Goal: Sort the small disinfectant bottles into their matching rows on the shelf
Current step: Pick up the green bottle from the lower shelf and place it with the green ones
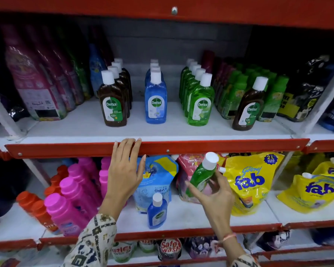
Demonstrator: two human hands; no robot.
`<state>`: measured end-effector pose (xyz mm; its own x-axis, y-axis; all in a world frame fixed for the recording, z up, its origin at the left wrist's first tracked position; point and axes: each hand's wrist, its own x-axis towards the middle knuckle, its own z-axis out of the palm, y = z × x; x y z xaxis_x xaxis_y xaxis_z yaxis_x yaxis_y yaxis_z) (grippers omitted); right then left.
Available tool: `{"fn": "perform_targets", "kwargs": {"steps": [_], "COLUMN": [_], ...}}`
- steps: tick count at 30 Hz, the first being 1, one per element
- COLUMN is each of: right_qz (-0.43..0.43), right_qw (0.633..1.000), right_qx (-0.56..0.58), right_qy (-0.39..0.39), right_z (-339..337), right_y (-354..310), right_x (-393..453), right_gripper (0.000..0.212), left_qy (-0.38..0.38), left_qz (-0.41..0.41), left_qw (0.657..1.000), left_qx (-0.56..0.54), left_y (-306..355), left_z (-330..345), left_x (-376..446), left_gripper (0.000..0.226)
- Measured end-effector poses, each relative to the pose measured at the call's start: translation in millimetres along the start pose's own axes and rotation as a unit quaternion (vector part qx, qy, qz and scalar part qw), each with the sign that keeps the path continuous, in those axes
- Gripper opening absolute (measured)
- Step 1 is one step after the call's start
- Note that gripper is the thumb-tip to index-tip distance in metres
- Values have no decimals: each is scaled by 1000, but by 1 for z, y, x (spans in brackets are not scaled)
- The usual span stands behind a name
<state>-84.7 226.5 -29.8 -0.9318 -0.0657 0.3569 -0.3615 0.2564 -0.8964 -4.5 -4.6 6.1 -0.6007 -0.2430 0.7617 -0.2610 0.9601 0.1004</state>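
I have a green bottle [201,175] in my right hand [213,193], the fingers closed around its lower body, and it is tilted so that its long axis runs from the hand up and to the right, with the white cap on the high end. The row where it belongs, the green row [198,93], stands on the upper shelf [162,132] almost directly above this hand, so the coming move is mainly a lift up and over the red shelf edge [220,146], and the bottle must be turned upright before it goes down in front of the first green one. My left hand [124,170] is empty, fingers spread and relaxed, with the fingertips resting on that same red edge; it is nearer to the brown row [114,97] and the blue row [155,95] than to the green one. Two strays are not yet sorted: a brown bottle [248,106] stands alone far right on the upper shelf, against the green-capped packs, and a small blue bottle [157,212] stands on the lower shelf between my two wrists. I think the grip on the green bottle is firm, but the thumb side is partly hidden, so I cannot be sure.
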Motion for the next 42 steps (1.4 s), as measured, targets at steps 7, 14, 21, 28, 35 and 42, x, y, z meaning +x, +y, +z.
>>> {"fn": "perform_targets", "kwargs": {"steps": [7, 14, 21, 28, 35, 42], "right_qz": [-110, -74, -25, -37, -59, -155], "right_qw": [992, 995, 995, 994, 993, 979], "right_qx": [35, 4, -63, -79, -100, -26], "right_qy": [53, 72, 78, 67, 35, 128], "right_z": [-19, 3, 23, 28, 25, 26], "right_y": [-93, -113, -96, -81, -75, -78], "right_x": [57, 124, 157, 165, 161, 109], "right_gripper": [84, 98, 91, 98, 94, 82], "left_qy": [9, 0, -12, -18, 8, 14], "left_qz": [1, 7, 9, 7, 2, 12], "left_qw": [1000, 1000, 1000, 1000, 1000, 1000], "left_qx": [-13, -14, -13, -15, -11, 7], "left_y": [-2, -4, -5, -8, -4, -3], "left_z": [2, 2, 2, 7, 9, 4], "left_x": [0, -2, -3, -3, -4, -3], "left_gripper": [49, 49, 50, 50, 48, 43]}}
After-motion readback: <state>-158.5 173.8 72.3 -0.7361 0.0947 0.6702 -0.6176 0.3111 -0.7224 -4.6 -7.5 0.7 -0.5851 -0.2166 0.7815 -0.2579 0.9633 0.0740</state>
